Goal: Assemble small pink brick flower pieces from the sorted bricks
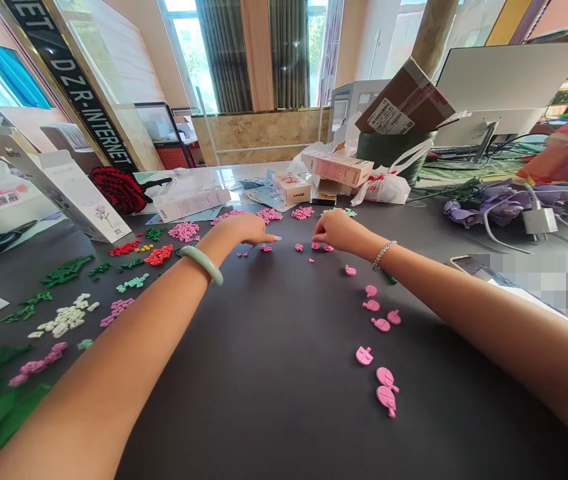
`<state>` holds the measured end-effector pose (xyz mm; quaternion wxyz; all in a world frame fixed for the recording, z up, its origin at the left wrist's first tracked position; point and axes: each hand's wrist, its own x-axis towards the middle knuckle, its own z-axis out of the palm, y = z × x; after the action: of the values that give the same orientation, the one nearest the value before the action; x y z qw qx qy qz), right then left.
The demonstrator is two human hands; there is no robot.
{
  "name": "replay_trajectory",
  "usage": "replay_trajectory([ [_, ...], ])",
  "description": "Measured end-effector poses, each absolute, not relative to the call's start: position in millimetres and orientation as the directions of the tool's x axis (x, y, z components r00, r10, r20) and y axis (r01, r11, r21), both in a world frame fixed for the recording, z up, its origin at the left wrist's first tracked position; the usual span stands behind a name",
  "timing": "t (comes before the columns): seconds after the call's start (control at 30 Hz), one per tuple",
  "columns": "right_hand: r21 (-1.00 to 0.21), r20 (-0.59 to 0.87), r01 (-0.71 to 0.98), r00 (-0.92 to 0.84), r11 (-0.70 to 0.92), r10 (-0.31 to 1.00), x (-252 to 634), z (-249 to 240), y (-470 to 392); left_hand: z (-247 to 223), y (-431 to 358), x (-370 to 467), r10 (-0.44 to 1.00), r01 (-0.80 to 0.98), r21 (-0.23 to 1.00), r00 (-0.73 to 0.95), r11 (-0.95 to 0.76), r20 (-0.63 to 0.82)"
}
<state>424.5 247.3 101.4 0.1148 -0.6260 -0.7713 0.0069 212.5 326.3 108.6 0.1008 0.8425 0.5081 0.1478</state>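
My left hand, with a green bangle at its wrist, reaches to the far part of the dark table. One digit stretches to the right above a small pink piece; the other fingers are partly hidden. My right hand has its fingers curled together and pointing down, close over small pink pieces. What its fingertips hold, if anything, is hidden. Between the hands lies another pink piece. Rounded pink petal pieces form a loose line down the table beside my right forearm.
Sorted heaps lie to the left: cream pieces, dark green pieces, red pieces and pink pieces. Boxes and a white plastic bag stand behind. Purple flowers and a charger are at the right.
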Motion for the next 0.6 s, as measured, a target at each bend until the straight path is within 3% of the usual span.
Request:
replay_trajectory([
  [0.03,-0.155,0.178,0.963,-0.192,0.220,0.965,424.8,101.4,247.2,113.3,321.9,215.1,0.888,0.876,0.180,0.459,-0.446,-0.031],
  [0.07,-0.156,0.190,0.961,-0.196,0.227,0.962,425.2,101.3,247.2,117.5,317.4,217.7,0.883,0.891,0.079,0.454,-0.448,-0.115],
  [0.17,-0.164,0.214,0.957,-0.203,0.240,0.955,426.3,101.0,246.9,125.0,307.3,223.8,0.873,0.885,-0.039,0.450,-0.464,-0.186],
  [0.6,-0.228,0.249,0.940,-0.197,0.255,0.948,424.8,102.3,243.2,116.7,316.8,219.3,0.844,0.861,0.093,0.509,-0.500,-0.169],
])
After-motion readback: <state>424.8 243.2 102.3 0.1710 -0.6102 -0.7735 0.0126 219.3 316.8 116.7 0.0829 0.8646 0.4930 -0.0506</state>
